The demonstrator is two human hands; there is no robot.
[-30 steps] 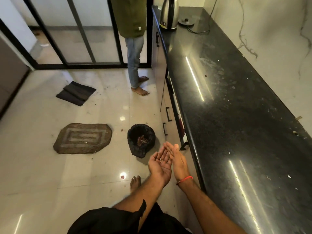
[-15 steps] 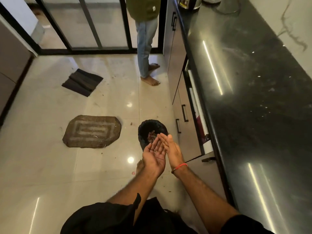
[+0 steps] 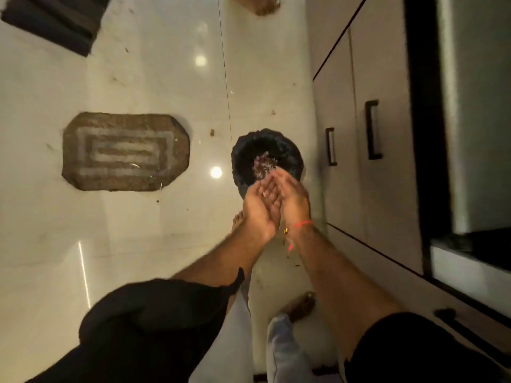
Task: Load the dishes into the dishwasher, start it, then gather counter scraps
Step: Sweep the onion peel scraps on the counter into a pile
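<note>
A small bin lined with a black bag [image 3: 287, 153] stands on the floor beside the cabinets, with purplish scraps [image 3: 264, 165] heaped inside. My left hand [image 3: 258, 210] is cupped palm up just over the bin's near rim. My right hand [image 3: 293, 199] lies edge-on against it, fingers straight and pointing toward the bin; a red thread circles that wrist. Whether any crumbs lie in the left palm cannot be made out through the blur.
Grey cabinet fronts with black handles [image 3: 373, 129] run along the right, under the dark counter edge [image 3: 423, 134]. A brown mat [image 3: 125, 152] lies left of the bin, a dark folded cloth [image 3: 55, 22] at the top left. Another person's bare foot [image 3: 265, 5] stands beyond.
Both hands have moved away from the counter edge and down over the bin, staying pressed together. My view has tipped steeply toward the floor.
</note>
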